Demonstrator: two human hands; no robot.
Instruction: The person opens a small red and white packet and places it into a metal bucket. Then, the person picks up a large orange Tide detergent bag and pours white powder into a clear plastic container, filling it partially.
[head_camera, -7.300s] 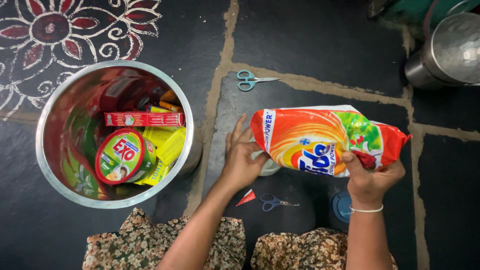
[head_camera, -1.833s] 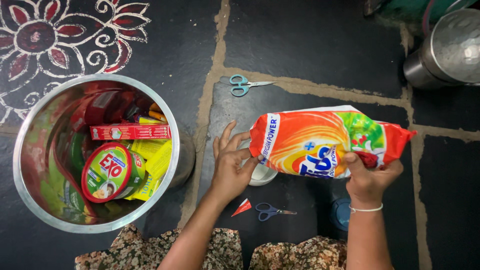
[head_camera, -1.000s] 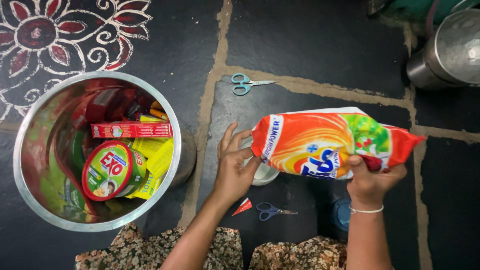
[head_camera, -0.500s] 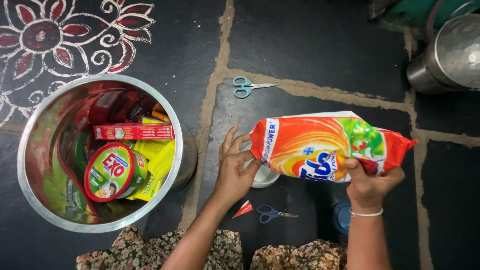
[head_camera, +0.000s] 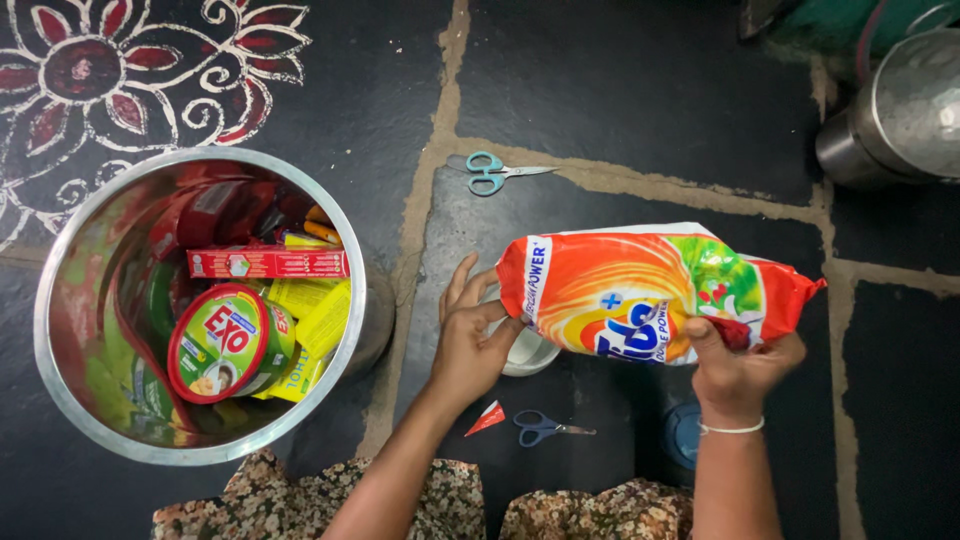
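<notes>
Most of the white cup (head_camera: 525, 350) at frame centre was hidden under the pouch (head_camera: 650, 295) and behind the left hand (head_camera: 470, 335); only a curved bit of its rim showed, and its contents could not be made out. A blue lid (head_camera: 683, 435) at lower right was half covered by the right forearm. The steel vessel (head_camera: 900, 105) at upper right was cut by the frame edge, as was the painted flower (head_camera: 90, 70) at upper left.

The pouch was a plump orange packet with a white band at its left end, a green patch toward its right and blue lettering, lying nearly level across centre right. The right hand (head_camera: 740, 365) gripped its lower right edge, fingers curled shut on the film. The left hand was half closed, thumb and fingertips at the pouch's left end over the cup; exactly what they pinched was unclear.

At left, the steel pot (head_camera: 60, 380) held a round green tub with a red rim (head_camera: 225, 342), a long red carton (head_camera: 265, 263) and yellow packets (head_camera: 325, 310); deeper items were lost in reflections.

On the dark stone floor (head_camera: 620, 90), teal scissors (head_camera: 495, 172) lay above the pouch, blue scissors (head_camera: 545, 427) and a red scrap (head_camera: 488, 418) below it, near the knees. Open floor stretched across the upper middle.
</notes>
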